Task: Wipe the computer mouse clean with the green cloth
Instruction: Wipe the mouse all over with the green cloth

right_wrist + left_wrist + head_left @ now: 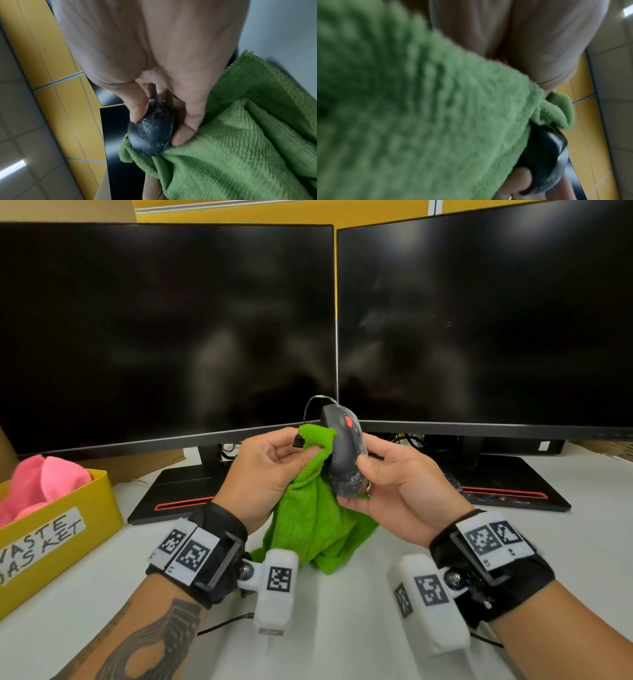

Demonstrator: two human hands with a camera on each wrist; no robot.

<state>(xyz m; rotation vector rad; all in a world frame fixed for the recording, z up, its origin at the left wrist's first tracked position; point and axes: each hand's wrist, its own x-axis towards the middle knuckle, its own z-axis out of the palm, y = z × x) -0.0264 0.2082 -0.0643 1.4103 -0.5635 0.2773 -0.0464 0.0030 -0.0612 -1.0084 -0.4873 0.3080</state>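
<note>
Two dark monitors (164, 330) stand side by side behind my hands on the white desk (342, 628). One yellow box (68, 529) labelled as a waste basket sits at the far left with pink cloth (41, 484) inside. One green cloth (315, 525) hangs from my left hand (270, 470) — thumb and fingers pinch its upper edge against the left flank of the mouse, its tail reaching down to the desk. One black computer mouse (344, 453), red wheel up, is held upright above the desk in my right hand (394, 491) — thumb on its top, fingers curled round its underside. Whitish speckles mark its rear shell. Its cable (313, 404) loops up behind.
</note>
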